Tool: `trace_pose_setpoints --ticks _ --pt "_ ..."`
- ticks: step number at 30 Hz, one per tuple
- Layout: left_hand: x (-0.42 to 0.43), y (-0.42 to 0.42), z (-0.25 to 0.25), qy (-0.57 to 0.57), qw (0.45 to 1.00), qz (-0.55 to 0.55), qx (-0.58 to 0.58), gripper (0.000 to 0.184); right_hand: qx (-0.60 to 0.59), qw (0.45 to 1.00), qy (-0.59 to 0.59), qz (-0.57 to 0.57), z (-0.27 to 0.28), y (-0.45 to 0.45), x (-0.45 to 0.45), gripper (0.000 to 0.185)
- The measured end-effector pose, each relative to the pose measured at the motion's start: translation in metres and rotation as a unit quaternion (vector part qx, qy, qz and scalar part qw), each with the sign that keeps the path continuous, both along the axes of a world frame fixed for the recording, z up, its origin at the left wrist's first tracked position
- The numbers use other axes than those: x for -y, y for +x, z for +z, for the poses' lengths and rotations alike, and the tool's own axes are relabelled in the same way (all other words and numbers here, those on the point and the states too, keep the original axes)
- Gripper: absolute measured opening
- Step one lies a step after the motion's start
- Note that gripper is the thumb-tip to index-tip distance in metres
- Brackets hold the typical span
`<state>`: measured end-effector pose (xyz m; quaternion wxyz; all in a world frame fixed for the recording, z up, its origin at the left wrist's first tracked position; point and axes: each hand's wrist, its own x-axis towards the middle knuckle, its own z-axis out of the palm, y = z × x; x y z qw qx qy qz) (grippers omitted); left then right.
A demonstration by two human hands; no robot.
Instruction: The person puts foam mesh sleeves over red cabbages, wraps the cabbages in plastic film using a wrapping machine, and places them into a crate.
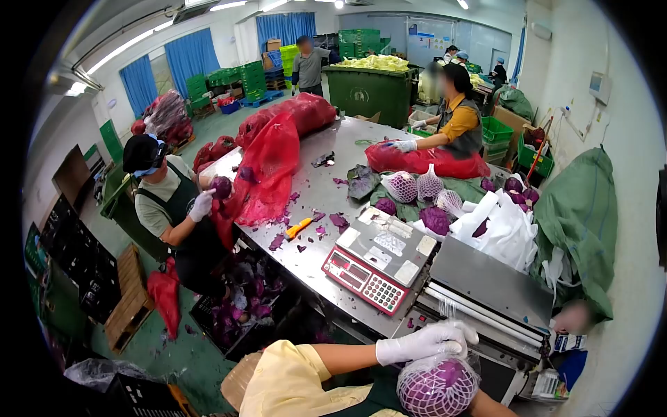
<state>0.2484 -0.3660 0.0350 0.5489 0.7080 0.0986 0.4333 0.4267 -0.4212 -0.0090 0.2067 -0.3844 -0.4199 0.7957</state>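
Note:
A purple cabbage (439,386) in a white foam net is close to my body at the bottom, with what looks like clear plastic film around its top. My left hand (415,343), in a white glove, is closed just above the cabbage, its fingers pinching the film. My right forearm (488,404) comes in from the lower right beside the cabbage. My right hand's fingers are hidden or merge with the other glove. Just beyond my hands stands a film wrapping machine (486,295) with white rollers. Left of it is a red-edged digital scale (379,260).
A yellow-handled knife (299,227) and cabbage scraps lie on the steel table (316,254). Netted cabbages (401,186) and white foam nets (497,229) are beyond the scale. One co-worker (180,208) trims a cabbage at left; another (458,125) handles a red mesh sack (424,161).

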Motion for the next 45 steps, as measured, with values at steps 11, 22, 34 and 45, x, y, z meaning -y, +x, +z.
trace_pose_setpoints --ticks 11,22,34,45 --pt "-0.045 -0.06 -0.015 -0.566 0.816 -0.086 0.074 0.031 -0.103 0.982 -0.071 -0.144 0.059 -0.056 -0.009 0.078" --pt "-0.099 0.033 -0.008 -0.469 0.879 0.077 0.035 0.02 0.421 0.82 0.38 -0.084 -0.042 0.016 0.01 0.062" --pt "-0.044 0.225 -0.023 -0.378 0.911 -0.128 -0.103 0.037 0.104 0.503 0.492 -0.703 0.058 0.21 0.205 0.093" --pt "0.068 0.354 -0.033 -0.43 0.851 -0.235 -0.19 0.035 0.143 0.472 0.131 -0.86 0.081 0.289 0.633 0.047"
